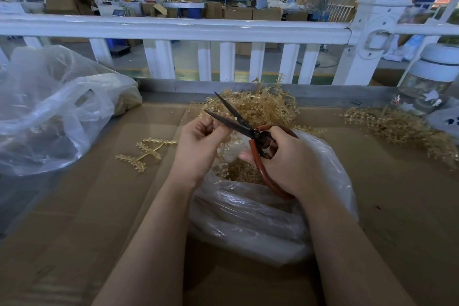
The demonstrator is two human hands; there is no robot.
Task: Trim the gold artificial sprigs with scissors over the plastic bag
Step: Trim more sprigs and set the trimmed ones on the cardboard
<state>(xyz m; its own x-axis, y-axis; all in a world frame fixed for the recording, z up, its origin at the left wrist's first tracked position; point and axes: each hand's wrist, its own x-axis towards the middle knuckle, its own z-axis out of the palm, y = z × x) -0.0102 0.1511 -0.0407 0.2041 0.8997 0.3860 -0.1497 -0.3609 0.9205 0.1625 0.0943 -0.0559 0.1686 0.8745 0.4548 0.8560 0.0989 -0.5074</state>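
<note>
Two bare forearms reach over a clear plastic bag [250, 218] on the cardboard-covered surface [74, 231]. The right hand [285, 159] has its grip closed around red-handled scissors [244, 129], blades spread. The left hand [201, 141] pinches a gold sprig [223, 146] above the bag. More sprigs [258, 104] are heaped just beyond.

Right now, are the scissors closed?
No, the red-handled scissors in the right hand have their two dark blades spread apart in a V, pointing toward the left hand.
</note>
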